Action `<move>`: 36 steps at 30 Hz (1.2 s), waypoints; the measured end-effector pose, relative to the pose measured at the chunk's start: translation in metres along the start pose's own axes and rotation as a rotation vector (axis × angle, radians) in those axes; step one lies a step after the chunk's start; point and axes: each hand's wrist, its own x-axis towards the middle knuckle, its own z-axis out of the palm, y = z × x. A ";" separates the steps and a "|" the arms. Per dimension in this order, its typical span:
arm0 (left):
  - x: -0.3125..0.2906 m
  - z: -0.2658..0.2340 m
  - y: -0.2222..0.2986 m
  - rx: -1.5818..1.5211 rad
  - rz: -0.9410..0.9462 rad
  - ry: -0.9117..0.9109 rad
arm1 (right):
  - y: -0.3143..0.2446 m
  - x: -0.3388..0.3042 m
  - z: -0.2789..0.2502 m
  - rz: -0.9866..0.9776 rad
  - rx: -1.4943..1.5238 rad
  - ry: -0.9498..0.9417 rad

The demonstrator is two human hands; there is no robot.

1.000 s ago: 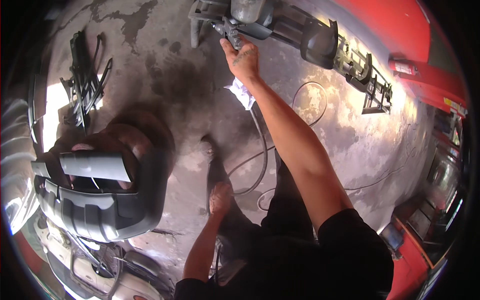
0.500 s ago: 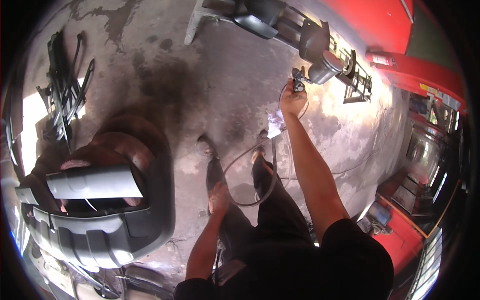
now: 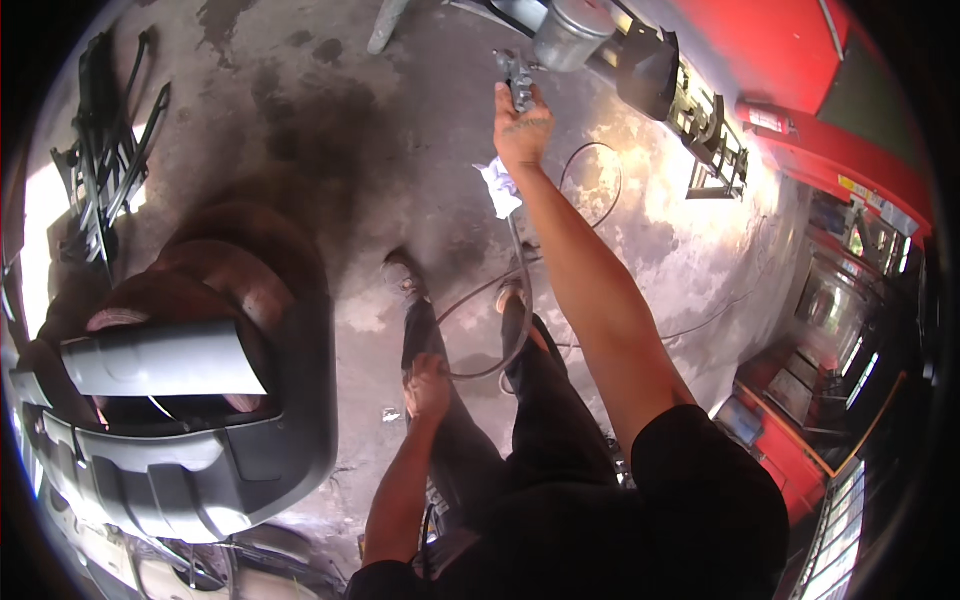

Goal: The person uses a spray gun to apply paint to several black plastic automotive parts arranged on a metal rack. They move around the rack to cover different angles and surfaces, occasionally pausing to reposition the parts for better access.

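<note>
My right hand (image 3: 524,130) is stretched far forward, wrapped round a metal spray gun (image 3: 516,80). A round silver cup (image 3: 573,35) sits on the gun's far right side. Beneath my wrist hangs a crumpled white cloth or paper (image 3: 499,188). From there a dark hose (image 3: 527,300) loops down in front of my legs. My left hand (image 3: 428,387) is closed low beside my left leg. The hose loop runs up against it, but I cannot tell whether the fingers grip it.
At left, a large grey-black car bumper (image 3: 200,470) rests on a stack of round brown supports (image 3: 225,280). Black trim strips (image 3: 100,165) lie beyond it. Dark plastic parts (image 3: 645,75) line a rack at far right, near a red panel (image 3: 770,50). More hose (image 3: 620,185) trails across the floor.
My right hand has moved left and farther forward with the spray gun and its cup. The cloth and hose have shifted along with it. My left hand has moved slightly up and left.
</note>
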 end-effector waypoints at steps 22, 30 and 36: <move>0.013 0.000 0.010 0.148 0.092 -0.102 | 0.218 0.012 -0.194 0.293 -0.349 0.388; 0.015 -0.008 0.012 0.161 0.151 -0.051 | 0.169 0.066 -0.136 0.184 -0.296 0.337; 0.022 -0.009 0.019 0.166 0.170 -0.028 | 0.126 0.096 -0.109 0.122 -0.081 0.300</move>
